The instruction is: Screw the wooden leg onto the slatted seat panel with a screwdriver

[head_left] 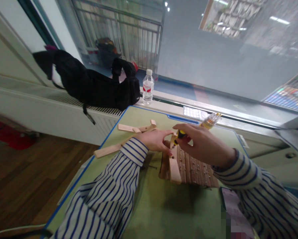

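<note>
My right hand point(201, 142) is closed round a yellow-and-black screwdriver point(180, 135), whose tip points down at a light wooden bar point(174, 167). The bar lies along the left edge of a slatted wooden panel point(193, 167) on the green table point(161, 205). My left hand point(156, 139) rests on the top end of that bar, fingers curled over it and steadying it. Both my sleeves are blue-and-white striped.
Loose wooden strips point(136, 128) and a longer slat point(108, 151) lie at the table's far left. A small amber bottle point(210, 121) lies behind my right hand. A water bottle point(148, 87) and a black bag point(94, 83) sit on the window ledge. A phone point(235, 212) lies near right.
</note>
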The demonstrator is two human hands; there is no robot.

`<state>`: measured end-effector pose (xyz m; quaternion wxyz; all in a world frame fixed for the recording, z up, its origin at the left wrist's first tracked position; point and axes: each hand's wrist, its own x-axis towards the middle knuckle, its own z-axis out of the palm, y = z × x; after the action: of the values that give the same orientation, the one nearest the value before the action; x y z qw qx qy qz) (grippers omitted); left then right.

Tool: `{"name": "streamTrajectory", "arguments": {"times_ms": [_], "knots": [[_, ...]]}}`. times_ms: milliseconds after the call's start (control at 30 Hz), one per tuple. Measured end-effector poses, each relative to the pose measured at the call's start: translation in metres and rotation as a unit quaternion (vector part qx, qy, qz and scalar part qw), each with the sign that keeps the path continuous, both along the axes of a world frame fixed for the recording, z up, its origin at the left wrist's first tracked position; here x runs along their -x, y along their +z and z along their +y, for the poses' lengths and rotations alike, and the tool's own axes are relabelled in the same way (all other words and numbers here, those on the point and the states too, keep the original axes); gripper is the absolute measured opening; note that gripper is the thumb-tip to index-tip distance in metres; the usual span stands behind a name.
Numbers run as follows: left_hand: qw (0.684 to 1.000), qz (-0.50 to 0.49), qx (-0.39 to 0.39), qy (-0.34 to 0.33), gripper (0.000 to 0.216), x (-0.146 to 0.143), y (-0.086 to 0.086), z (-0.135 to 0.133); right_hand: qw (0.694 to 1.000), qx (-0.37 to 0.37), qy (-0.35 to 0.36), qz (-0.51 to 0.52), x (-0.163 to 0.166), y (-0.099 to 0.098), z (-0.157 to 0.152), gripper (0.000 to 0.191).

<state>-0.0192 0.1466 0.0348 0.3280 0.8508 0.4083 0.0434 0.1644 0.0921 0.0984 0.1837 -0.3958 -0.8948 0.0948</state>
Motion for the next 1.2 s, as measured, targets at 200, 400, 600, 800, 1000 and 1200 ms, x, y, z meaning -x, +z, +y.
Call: {"name": "streamTrajectory", "arguments": {"times_ms": [200, 400, 600, 800, 1000, 1200], "knots": [[1.0, -0.003, -0.006, 0.001, 0.079, 0.0, 0.0, -0.001, 0.999, -0.008, -0.035, -0.012, -0.005, -0.004, 0.001, 0.024], [1.0, 0.005, -0.005, 0.004, 0.088, -0.001, -0.002, 0.0, 0.998, -0.024, -0.059, -0.005, -0.005, -0.008, 0.0, 0.022], [1.0, 0.013, -0.005, 0.013, 0.093, -0.002, -0.004, 0.0, 0.996, -0.034, -0.08, 0.029, -0.004, -0.015, 0.001, 0.021], [1.0, -0.005, 0.001, -0.003, 0.08, 0.0, -0.001, 0.001, 0.998, -0.047, -0.033, 0.022, 0.003, -0.015, 0.003, 0.037], [1.0, -0.002, -0.003, 0.004, 0.079, 0.001, -0.002, 0.0, 1.0, -0.007, -0.01, 0.013, -0.001, -0.012, 0.003, 0.043], [1.0, 0.008, -0.006, 0.008, 0.083, 0.0, -0.004, 0.0, 0.999, -0.016, -0.034, 0.03, -0.004, -0.018, 0.006, 0.03]]}}
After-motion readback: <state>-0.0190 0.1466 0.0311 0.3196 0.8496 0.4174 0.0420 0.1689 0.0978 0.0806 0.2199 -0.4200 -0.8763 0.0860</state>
